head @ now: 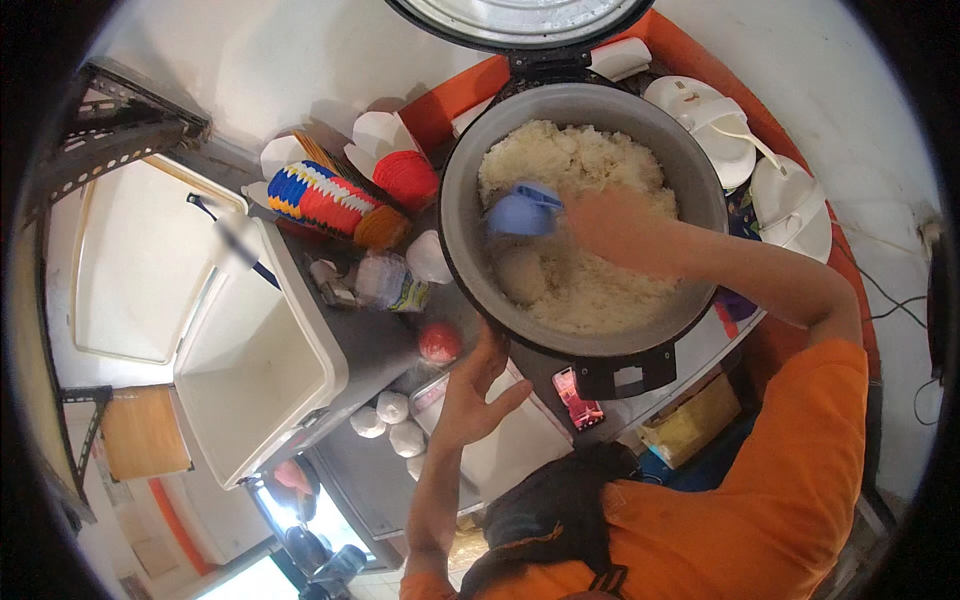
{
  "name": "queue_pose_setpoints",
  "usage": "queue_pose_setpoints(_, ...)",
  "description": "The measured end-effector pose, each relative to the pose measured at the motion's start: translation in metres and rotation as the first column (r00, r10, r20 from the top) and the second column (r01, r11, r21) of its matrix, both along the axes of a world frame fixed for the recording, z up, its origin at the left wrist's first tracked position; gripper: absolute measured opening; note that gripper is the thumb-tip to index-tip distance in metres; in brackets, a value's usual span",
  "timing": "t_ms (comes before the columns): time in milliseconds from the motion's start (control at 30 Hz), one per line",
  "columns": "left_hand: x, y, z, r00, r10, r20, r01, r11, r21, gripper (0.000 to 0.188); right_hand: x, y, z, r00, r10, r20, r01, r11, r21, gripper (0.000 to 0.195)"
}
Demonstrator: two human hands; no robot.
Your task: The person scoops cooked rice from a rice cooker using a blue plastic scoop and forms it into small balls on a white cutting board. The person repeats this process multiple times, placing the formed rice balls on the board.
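A large rice cooker (459, 270) stands before me, its hinged metal lid (525, 19) raised at the back. Cooked white rice (577, 157) fills much of the pot, heaped higher along the far side. Inside it, my right hand (622, 229) is blurred by motion and grips a blue plastic cup (525, 210) low over the rice. A pale rounded shape (520, 276) lies in the rice just below the cup; I cannot tell what it is. My left hand (480, 397) rests its fingers against the cooker's near-left outer side, thumb spread away.
An open white cooler box (247, 367) stands left. Stacked colourful paper cups (326, 199), a red ball-shaped thing (439, 343) and several white wrapped balls (392, 406) lie between. A white tray (517, 450) and a lit phone (577, 397) sit near me. White lids (791, 206) lie right.
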State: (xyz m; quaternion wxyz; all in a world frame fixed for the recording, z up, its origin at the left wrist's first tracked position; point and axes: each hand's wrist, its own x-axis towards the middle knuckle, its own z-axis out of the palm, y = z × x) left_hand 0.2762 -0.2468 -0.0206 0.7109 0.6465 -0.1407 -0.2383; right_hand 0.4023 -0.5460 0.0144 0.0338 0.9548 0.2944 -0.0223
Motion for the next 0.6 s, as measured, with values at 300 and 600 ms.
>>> queue_pose_setpoints(300, 0.0, -0.001, -0.006, 1.0, -0.006, -0.022, 0.007, 0.999, 0.051, 0.095, 0.008, 0.027, -0.067, 0.817, 0.17, -0.55, -0.228, 0.973, -0.038, 0.021)
queue_pose_setpoints(600, 0.002, 0.0, 0.006, 0.998, -0.062, 0.033, 0.057, 0.989, 0.133, 0.092, -0.056, 0.013, 0.037, 0.819, 0.05, -0.572, 0.025, 0.992, 0.122, 0.035)
